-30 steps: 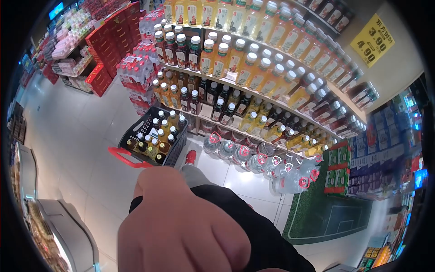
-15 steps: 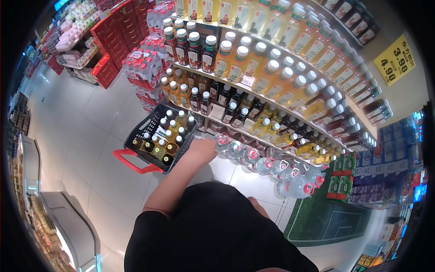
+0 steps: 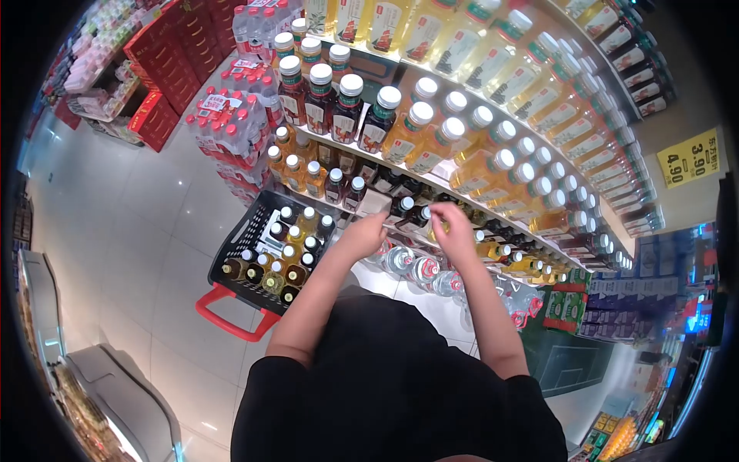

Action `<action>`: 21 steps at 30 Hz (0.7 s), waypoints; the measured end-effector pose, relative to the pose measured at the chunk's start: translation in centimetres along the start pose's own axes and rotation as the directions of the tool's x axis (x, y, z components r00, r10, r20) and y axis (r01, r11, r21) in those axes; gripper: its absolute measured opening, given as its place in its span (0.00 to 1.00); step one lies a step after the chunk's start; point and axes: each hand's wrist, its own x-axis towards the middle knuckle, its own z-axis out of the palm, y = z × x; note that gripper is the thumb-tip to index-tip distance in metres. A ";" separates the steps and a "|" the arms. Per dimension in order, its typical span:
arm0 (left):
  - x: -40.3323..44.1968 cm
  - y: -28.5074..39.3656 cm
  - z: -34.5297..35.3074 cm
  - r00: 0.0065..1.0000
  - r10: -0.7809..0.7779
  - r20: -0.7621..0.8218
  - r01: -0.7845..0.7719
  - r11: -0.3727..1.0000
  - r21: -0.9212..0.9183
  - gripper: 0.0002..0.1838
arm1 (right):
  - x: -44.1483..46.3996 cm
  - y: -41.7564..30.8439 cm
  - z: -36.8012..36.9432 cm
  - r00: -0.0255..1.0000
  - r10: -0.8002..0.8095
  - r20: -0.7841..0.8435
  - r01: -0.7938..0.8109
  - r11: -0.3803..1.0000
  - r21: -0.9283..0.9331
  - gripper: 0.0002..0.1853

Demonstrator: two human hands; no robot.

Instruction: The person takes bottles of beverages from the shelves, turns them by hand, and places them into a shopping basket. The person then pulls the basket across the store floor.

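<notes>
My left hand [image 3: 365,236] reaches to the lower drink shelf, its fingers stretched toward a dark bottle [image 3: 400,208] with a white cap. Contact cannot be made out. Farther right, my right hand [image 3: 453,227] is beside another dark bottle [image 3: 419,216], thumb and fingers curved with a gap between them. Nothing shows held in either hand. A bare part of the shelf [image 3: 375,202] lies just beyond my left hand. To the left on the floor stands a black shopping basket [image 3: 231,240] with a red handle [image 3: 237,327], holding several white-capped bottles of yellow and dark drinks.
Large clear water jugs [image 3: 426,269] with red handles line the floor under the shelf. Shrink-wrapped packs of pink bottles [image 3: 231,127] are stacked beyond the basket. Amber bottles [image 3: 419,142] fill the upper shelves. A grey display case [image 3: 115,393] stands at the lower left.
My left hand has moved from beside the basket up and right to the shelf. My right hand has come up into view at the bottles. The view has shifted closer to the shelf.
</notes>
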 end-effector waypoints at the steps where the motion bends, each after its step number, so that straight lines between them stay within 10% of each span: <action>1: 0.8 0.0 -1.3 1.000 0.004 -0.006 -0.004 0.999 -0.039 0.24 | 3.1 -1.7 -0.5 0.993 -0.103 -0.053 0.102 0.995 -0.015 0.07; 5: 3.6 -1.7 -3.1 0.984 -0.171 -0.057 0.075 0.677 -0.732 0.20 | 12.8 -5.7 -0.8 0.882 -0.456 -0.114 0.414 0.868 -0.274 0.14; 9: 5.6 -4.4 -1.7 0.915 -0.266 -0.305 -0.102 0.577 -0.810 0.13 | 18.7 -8.0 0.6 0.901 -0.433 -0.032 0.384 0.829 -0.406 0.22; 21: 5.4 -7.1 -2.7 0.924 -0.357 -0.136 0.038 0.439 -0.898 0.11 | 22.2 -6.8 4.1 0.972 -0.186 0.146 0.237 0.796 -0.557 0.23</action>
